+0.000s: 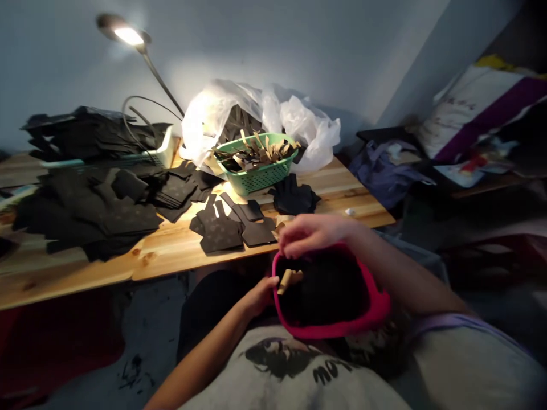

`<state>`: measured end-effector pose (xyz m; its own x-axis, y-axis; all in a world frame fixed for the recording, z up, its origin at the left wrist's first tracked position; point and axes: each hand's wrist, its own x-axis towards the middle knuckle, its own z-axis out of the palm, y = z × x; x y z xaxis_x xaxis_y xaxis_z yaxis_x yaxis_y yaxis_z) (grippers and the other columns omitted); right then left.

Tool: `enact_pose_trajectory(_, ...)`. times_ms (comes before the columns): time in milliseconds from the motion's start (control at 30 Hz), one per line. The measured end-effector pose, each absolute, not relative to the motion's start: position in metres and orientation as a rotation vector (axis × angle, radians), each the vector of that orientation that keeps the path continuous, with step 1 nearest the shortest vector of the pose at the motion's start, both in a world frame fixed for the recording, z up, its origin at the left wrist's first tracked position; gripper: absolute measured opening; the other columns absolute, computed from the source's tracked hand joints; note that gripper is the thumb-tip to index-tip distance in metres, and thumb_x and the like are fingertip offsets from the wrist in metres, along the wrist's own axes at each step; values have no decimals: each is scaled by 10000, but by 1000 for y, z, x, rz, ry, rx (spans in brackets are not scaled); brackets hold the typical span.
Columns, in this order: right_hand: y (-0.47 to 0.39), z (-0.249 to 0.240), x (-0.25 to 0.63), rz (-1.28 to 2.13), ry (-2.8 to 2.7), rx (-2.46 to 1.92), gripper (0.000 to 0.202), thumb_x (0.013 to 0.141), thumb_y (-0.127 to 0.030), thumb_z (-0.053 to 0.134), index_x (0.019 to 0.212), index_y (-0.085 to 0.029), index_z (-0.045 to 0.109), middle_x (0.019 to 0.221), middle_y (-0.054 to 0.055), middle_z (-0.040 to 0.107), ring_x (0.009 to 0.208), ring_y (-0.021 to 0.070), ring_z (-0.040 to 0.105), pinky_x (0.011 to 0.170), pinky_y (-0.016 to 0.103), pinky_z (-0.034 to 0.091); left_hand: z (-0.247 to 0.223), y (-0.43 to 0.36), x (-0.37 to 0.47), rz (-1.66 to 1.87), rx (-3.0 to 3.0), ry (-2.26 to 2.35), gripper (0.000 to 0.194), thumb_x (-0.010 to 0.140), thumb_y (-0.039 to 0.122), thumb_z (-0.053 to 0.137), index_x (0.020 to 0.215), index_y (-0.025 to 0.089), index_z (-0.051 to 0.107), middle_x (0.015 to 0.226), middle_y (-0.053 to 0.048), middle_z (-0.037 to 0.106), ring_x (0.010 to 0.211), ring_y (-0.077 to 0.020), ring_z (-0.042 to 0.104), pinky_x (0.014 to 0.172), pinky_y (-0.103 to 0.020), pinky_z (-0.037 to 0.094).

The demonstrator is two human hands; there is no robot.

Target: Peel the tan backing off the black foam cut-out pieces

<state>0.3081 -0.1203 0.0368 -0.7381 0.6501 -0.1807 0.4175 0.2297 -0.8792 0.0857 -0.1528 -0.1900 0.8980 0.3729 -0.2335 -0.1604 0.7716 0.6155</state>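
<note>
A pink basket [331,331] with a dark inside rests against my body, just below the table edge. My left hand [261,296] is closed on its left rim. Over the far rim hangs my right hand [305,234], slightly blurred, with loosely bent fingers and nothing visible in them. Beside its fingertips, at the table edge, lies a tan paper scrap [284,220]. A curled tan strip [285,282] shows inside the basket near the left rim. Black cut-out pieces [222,230] lie flat on the table left of my right hand.
On the wooden table [171,253] stand a green basket [258,176] of strips, a white plastic bag [205,114] and a lit lamp [128,35]. Stacks of black pieces [94,208] cover the left side. A purple bag [384,168] is at the right.
</note>
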Motion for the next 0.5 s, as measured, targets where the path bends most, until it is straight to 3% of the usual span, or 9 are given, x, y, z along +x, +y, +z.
enact_pose_trajectory(100, -175, 8, 334, 1218, -2384, -1337, 324, 929, -378, 665, 1151, -145, 698, 987, 61, 726, 816, 171, 676, 716, 253, 504, -196, -150, 87, 268, 667, 398, 699, 810, 551, 749, 1337, 107, 629, 1229, -167, 699, 1256, -410, 574, 1072, -504, 440)
enact_pose_trajectory(200, -206, -45, 320, 890, -2315, -1561, 518, 819, -263, 785, 1301, -143, 639, 1272, 138, 667, 1077, 263, 657, 929, 362, 505, -197, -151, 93, 280, 699, 467, 720, 777, 555, 783, 1330, 121, 622, 1201, -156, 703, 1138, -372, 637, 971, -446, 503)
enact_pose_trajectory(267, -213, -73, 301, 866, -2212, -1526, 375, 817, -156, 745, 1187, -149, 685, 1169, 118, 704, 1071, 259, 650, 944, 374, 501, -197, -154, 98, 298, 713, 517, 730, 757, 542, 805, 1338, 147, 608, 1208, -138, 698, 1096, -343, 652, 916, -408, 526)
enact_pose_trajectory(367, -221, -78, 290, 848, -2071, -1490, 141, 845, -73, 629, 927, -157, 707, 912, 66, 713, 891, 210, 656, 826, 323, 517, -196, -159, 100, 315, 714, 551, 787, 741, 519, 825, 1397, 183, 548, 1249, -125, 680, 1103, -328, 650, 864, -371, 543)
enact_pose_trajectory(433, -239, -60, 310, 820, -1892, -1521, 83, 887, -163, 631, 920, -170, 707, 898, 57, 707, 830, 195, 649, 773, 313, 517, -195, -162, 99, 322, 707, 542, 826, 752, 515, 820, 1444, 201, 497, 1313, -133, 649, 1132, -336, 639, 852, -368, 550)
enact_pose_trajectory(500, -273, -44, 354, 777, -1579, -1628, 150, 897, -338, 670, 932, -201, 720, 863, 46, 701, 759, 196, 641, 693, 316, 516, -195, -162, 97, 330, 697, 526, 848, 756, 520, 819, 1465, 213, 470, 1354, -141, 627, 1145, -350, 635, 838, -378, 559)
